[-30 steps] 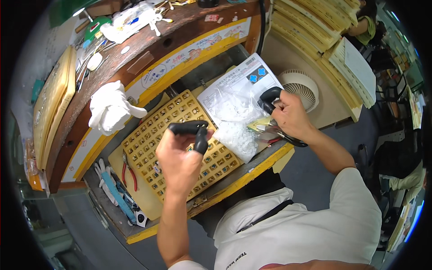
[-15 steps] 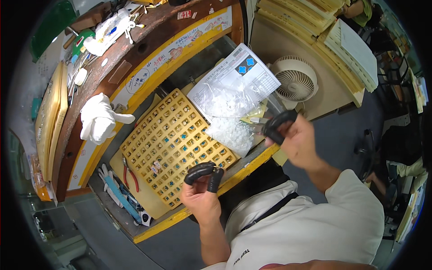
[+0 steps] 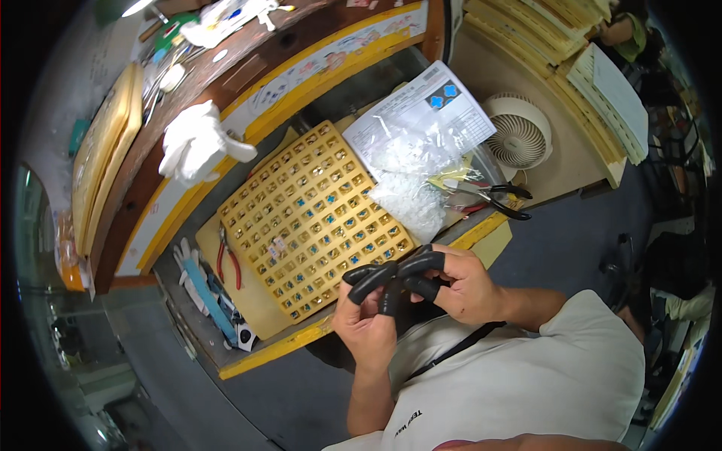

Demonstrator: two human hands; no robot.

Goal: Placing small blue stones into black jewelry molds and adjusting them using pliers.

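My left hand point(image 3: 368, 319) and my right hand point(image 3: 462, 286) meet just past the drawer's front edge. Black sleeves cover several fingers of both. Thumbs and fingertips are pressed together in a pinch; whatever lies between them is too small or hidden to make out. Beyond them lies a yellow tray point(image 3: 304, 239) with rows of square pockets, holding small gold-coloured pieces, some with blue four-petal shapes. Black-handled pliers point(image 3: 500, 197) rest to the right, beside a clear bag of small white pieces point(image 3: 414, 203).
A printed sheet point(image 3: 368, 135) lies under the bag. Red-handled pliers point(image 3: 229, 259) and a blue strip point(image 3: 207, 304) are at the tray's left. A white glove point(image 3: 195, 143) hangs on the bench edge. A round fan point(image 3: 519, 135) stands right; yellow trays point(image 3: 526, 45) are stacked behind.
My right hand has left the black-handled pliers, which now lie by the bag, and has come left to meet my left hand. The whole view has shifted slightly.
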